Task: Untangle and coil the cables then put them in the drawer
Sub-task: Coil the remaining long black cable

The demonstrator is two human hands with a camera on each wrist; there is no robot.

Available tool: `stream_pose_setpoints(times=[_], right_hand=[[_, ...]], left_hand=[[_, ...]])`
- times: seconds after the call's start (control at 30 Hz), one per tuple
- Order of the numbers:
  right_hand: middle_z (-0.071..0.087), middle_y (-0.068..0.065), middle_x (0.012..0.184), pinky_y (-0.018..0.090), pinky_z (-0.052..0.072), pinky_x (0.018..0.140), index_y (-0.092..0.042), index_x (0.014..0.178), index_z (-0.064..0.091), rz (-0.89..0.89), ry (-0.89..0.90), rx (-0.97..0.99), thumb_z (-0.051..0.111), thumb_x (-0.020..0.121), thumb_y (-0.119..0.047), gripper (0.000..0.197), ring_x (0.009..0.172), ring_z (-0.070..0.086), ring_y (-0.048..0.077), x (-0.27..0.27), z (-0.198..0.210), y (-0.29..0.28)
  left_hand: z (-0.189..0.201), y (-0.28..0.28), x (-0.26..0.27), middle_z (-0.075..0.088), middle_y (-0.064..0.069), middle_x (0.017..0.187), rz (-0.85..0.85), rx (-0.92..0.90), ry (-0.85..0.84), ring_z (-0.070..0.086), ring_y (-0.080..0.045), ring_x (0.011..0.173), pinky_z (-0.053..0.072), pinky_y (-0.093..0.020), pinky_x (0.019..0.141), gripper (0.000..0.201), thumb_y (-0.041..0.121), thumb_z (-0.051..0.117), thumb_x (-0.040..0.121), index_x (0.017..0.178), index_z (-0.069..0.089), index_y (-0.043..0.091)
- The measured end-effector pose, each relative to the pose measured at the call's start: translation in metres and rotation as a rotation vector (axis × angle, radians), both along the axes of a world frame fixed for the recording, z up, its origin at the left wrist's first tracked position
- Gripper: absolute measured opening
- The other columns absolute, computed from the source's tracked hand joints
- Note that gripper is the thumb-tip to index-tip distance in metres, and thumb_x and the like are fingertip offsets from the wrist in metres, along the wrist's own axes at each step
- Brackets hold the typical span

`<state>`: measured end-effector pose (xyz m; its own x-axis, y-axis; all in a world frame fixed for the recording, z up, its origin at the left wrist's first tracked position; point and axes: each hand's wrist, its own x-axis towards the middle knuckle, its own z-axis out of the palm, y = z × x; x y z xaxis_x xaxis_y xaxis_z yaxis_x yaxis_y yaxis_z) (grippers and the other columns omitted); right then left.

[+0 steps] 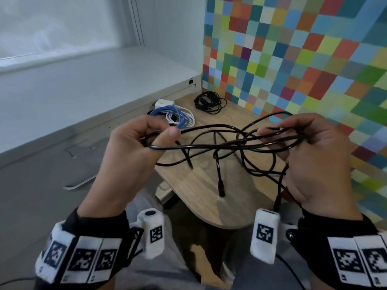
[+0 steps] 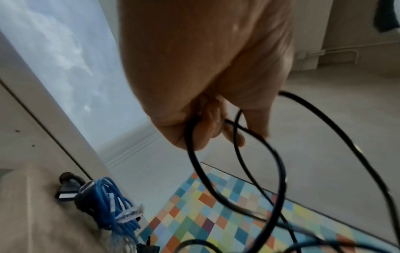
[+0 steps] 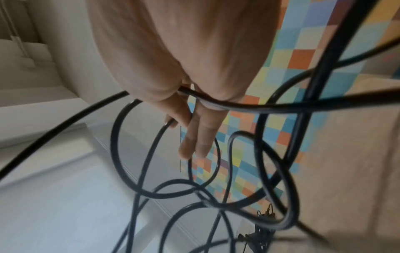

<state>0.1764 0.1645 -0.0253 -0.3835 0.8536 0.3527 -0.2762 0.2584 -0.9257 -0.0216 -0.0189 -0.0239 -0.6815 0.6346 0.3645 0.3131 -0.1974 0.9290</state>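
A long black cable (image 1: 188, 145) hangs in tangled loops between my two hands above the wooden table (image 1: 201, 185). My left hand (image 1: 163, 135) pinches a few strands between thumb and curled fingers; in the left wrist view the fingers (image 2: 207, 130) wrap round the black cable (image 2: 279, 171). My right hand (image 1: 278, 139) holds a bundle of loops. The right wrist view shows the cable (image 3: 281, 109) crossing the base of the fingers (image 3: 194, 137). Two plug ends (image 1: 221, 191) dangle just above the table.
A blue cable coil (image 1: 178, 118), a white cable (image 1: 188, 114) and a white adapter (image 1: 164, 103) lie at the table's far left. A black coil (image 1: 209, 101) sits by the chequered wall (image 1: 293, 59). A grey drawer cabinet with a handle (image 1: 78, 185) stands on the left.
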Motion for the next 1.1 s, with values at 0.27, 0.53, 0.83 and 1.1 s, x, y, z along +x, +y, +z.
stream_pose_setpoints(times=[0.27, 0.53, 0.83, 1.1], right_hand=[[0.066, 0.014, 0.099, 0.041, 0.057, 0.100, -0.020, 0.071, 0.071, -0.042, 0.299, -0.130, 0.078, 0.075, -0.007, 0.015, 0.113, 0.068, 0.045, -0.003, 0.004, 0.010], [0.060, 0.021, 0.109, 0.048, 0.055, 0.100, -0.013, 0.091, 0.061, 0.130, 0.238, 0.096, 0.056, 0.099, 0.003, 0.019, 0.106, 0.069, 0.047, -0.004, -0.005, 0.005], [0.067, 0.010, 0.101, 0.040, 0.061, 0.089, -0.004, 0.092, 0.049, 0.380, 0.219, -0.021, 0.053, 0.089, -0.003, 0.005, 0.093, 0.078, 0.032, -0.007, 0.005, -0.022], [0.061, 0.016, 0.104, 0.043, 0.057, 0.094, -0.007, 0.091, 0.050, 0.220, 0.249, -0.021, 0.038, 0.098, 0.016, 0.027, 0.097, 0.075, 0.034, 0.009, 0.002, 0.003]], left_hand=[[-0.002, -0.027, -0.022, 0.047, -0.013, 0.051, -0.403, -0.011, -0.131, 0.040, -0.023, 0.048, 0.036, -0.024, 0.052, 0.020, 0.022, 0.074, 0.071, 0.087, 0.080, 0.011], [-0.006, -0.013, -0.019, 0.069, -0.030, 0.091, -0.327, -0.089, -0.279, 0.065, -0.043, 0.061, 0.058, -0.040, 0.065, 0.036, 0.029, 0.051, 0.097, 0.099, 0.075, 0.003], [-0.015, 0.015, 0.018, 0.044, 0.035, 0.144, -0.267, -0.359, 0.204, 0.070, -0.008, 0.089, 0.059, -0.024, 0.076, 0.067, 0.002, 0.068, 0.093, 0.132, 0.056, 0.056], [-0.020, 0.006, -0.010, 0.055, 0.006, 0.062, 0.142, -0.232, 0.172, 0.046, -0.015, 0.054, 0.040, -0.034, 0.054, 0.029, 0.043, 0.058, 0.101, 0.078, 0.061, 0.026]])
